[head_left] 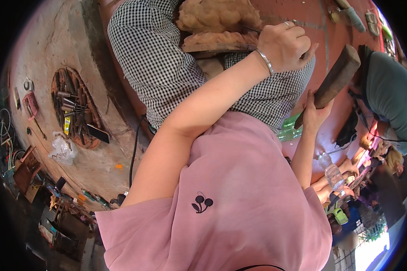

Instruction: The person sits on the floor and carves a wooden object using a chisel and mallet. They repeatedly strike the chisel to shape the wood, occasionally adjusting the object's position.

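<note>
A brown wood carving (219, 16) with a rounded, lumpy surface lies in front of me between my checked trouser legs. My left hand (285, 47), with a ring and a silver bracelet, is closed beside its right edge. Between that hand and the carving shows the slim dark shaft of a chisel (250, 29); the rest of the tool is hidden by my fingers. To the right, my right hand (316, 110) grips the lower part of a thick wooden mallet (338, 76), which tilts up and to the right, apart from the carving.
On the left ledge, a round basket (59, 106) holds several carving tools and a phone (98, 133). A crumpled plastic bag (63, 150) lies near it. Right of me are a green bottle (289, 128), a clear bottle (333, 174) and another person's leg (389, 90).
</note>
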The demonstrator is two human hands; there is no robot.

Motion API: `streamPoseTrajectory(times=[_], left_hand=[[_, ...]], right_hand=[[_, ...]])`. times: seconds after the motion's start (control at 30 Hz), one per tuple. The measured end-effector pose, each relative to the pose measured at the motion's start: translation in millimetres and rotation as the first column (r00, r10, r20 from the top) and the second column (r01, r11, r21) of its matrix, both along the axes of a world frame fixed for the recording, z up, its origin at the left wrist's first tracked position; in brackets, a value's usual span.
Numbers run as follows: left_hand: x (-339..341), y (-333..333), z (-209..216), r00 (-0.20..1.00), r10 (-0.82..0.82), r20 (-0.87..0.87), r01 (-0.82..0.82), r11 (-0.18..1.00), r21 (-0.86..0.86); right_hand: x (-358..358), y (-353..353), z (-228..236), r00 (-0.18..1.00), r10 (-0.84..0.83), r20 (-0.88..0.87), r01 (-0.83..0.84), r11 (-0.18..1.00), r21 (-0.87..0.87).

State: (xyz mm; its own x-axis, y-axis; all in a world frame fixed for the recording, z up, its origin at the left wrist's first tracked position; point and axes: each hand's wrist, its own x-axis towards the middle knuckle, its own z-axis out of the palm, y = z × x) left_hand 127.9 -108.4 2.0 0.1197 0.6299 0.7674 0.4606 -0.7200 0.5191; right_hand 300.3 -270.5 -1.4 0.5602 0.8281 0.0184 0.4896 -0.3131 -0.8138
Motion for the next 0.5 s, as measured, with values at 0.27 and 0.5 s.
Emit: streamPoseTrajectory(times=[0.27,0.5], left_hand=[[-3,11,0,0.982,0.071,0.175,-0.075,0.997,0.016],[-15,14,15,0.958,0.084,0.275,-0.062,0.994,-0.088]], right_hand=[[-19,34,33,0.988,0.091,0.125,-0.109,0.983,0.149],[-26,49,44,0.986,0.095,0.139,-0.130,0.955,0.268]])
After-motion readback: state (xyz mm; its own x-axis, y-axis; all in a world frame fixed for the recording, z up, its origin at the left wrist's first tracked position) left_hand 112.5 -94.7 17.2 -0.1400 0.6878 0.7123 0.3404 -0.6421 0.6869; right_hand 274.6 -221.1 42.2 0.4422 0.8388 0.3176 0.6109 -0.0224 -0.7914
